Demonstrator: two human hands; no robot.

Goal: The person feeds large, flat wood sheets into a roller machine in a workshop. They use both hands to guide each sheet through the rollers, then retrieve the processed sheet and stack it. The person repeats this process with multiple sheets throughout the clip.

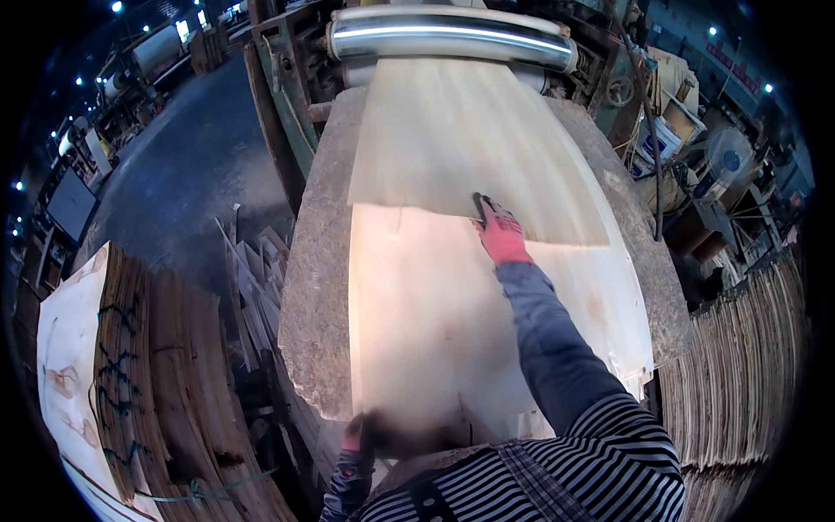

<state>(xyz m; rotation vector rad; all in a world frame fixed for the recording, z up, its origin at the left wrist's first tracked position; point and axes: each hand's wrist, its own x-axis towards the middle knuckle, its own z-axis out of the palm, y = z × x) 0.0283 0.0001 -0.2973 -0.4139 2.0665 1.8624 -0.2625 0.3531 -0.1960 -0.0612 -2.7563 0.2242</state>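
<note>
A thin, pale wood veneer sheet [452,139] runs from under a shiny metal roller [452,36] toward me. Its near edge lies across another pale veneer sheet [417,304]. My right hand [502,233], in a pink and black glove, reaches forward with fingers stretched out, resting on the upper sheet near that edge. Down by the near left corner of the lower sheet is my left hand [357,433], also gloved. It is dark and smeared, so its fingers cannot be made out.
Under the sheets is a rough brown table [317,287]. Bound veneer stacks [165,383] stand at left, with loose wood strips [252,287] beside the table. More stacked veneer [739,365] rises at right, below a fan [729,157]. A handwheel [619,90] sits beside the roller.
</note>
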